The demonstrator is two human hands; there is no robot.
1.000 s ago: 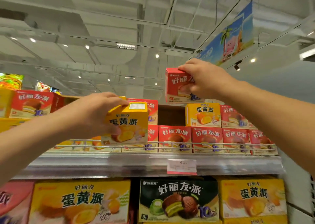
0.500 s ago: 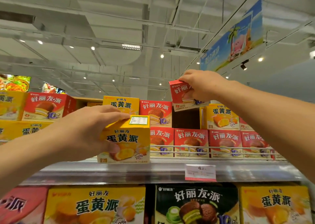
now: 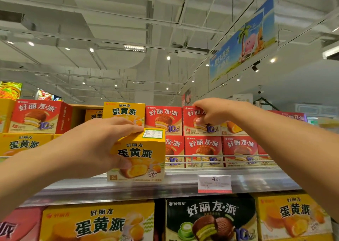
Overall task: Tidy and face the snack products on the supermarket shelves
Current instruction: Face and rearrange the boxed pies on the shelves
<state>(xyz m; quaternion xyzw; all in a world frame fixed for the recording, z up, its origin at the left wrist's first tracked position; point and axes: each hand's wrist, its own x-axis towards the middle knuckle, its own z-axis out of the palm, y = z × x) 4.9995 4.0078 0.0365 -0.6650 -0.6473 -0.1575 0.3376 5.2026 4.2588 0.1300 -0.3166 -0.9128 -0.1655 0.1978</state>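
My left hand (image 3: 95, 149) grips a small yellow egg-yolk pie box (image 3: 139, 158) in front of the top shelf's wire rail, fingers over its top and thumb on its front. My right hand (image 3: 214, 112) holds a small red chocolate pie box (image 3: 200, 123) that now sits in the upper row, on top of another red box and beside a matching red box (image 3: 163, 119). Its front faces me.
The top shelf (image 3: 183, 182) carries stacked red and yellow boxes behind a wire rail, with a price tag (image 3: 214, 184) on its edge. Larger yellow boxes (image 3: 97, 222) and a dark green-tea box (image 3: 211, 220) fill the shelf below. A blue banner (image 3: 244, 41) hangs overhead.
My right hand lowered the red box from above the stack into the gap in the upper row. My left hand brought the yellow box down and slightly toward me.
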